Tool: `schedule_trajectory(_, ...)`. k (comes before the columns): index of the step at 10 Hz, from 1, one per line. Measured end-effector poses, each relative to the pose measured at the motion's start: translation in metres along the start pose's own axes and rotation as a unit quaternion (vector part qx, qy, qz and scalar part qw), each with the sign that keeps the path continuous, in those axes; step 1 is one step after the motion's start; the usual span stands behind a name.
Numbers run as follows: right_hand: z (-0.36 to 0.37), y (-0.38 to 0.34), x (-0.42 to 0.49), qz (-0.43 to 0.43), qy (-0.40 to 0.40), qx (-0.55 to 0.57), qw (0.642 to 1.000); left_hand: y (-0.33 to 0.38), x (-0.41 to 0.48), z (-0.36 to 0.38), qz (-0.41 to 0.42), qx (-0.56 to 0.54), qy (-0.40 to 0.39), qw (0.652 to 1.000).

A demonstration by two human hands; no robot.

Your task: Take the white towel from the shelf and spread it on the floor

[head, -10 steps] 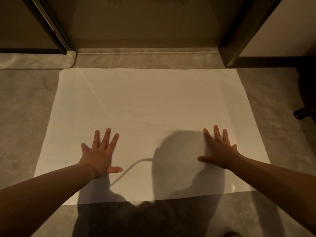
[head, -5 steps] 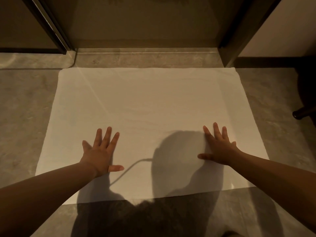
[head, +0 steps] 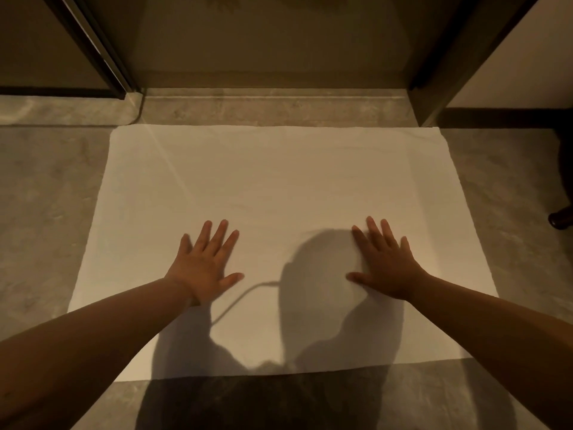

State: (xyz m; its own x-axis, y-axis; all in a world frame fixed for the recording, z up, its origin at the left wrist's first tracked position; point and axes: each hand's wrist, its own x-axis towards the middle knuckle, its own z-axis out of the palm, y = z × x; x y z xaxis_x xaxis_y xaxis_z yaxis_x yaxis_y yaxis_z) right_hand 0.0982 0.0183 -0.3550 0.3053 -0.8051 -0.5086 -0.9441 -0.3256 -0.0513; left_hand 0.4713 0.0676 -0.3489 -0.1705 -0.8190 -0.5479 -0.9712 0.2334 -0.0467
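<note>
The white towel lies flat and spread out on the grey floor, its far edge along a door threshold. My left hand rests palm down on the towel's near left part with fingers spread. On the near right part my right hand also lies palm down, fingers apart. Neither hand holds anything. My shadow covers the towel's near middle.
A stone threshold and dark door frames stand beyond the towel. A dark furniture foot sits on the grey floor at the right edge.
Both hands have slid slightly forward over the towel, the left one also a little to the right. The towel itself stays flat in the same place.
</note>
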Motion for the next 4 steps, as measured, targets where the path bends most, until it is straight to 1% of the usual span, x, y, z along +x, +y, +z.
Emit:
schedule_trajectory(1, -0.013, -0.001, -0.005, 0.003, -0.015, 0.02, 1.0, 0.0, -0.007, -0.014, 0.001, -0.022, -0.005, 1.0)
schedule_trajectory(2, -0.051, -0.015, -0.014, -0.007, 0.021, 0.064, 0.998, 0.003, -0.02, -0.049, -0.018, -0.052, -0.017, 0.998)
schedule_trajectory(3, -0.107, -0.042, -0.028, -0.03, 0.106, 0.111, 0.988, 0.004, -0.044, -0.096, -0.025, -0.069, -0.017, 0.997)
schedule_trajectory(4, -0.184, -0.073, -0.053, -0.029, 0.137, 0.162, 0.977, 0.0, -0.082, -0.16, -0.011, -0.048, 0.007, 0.999)
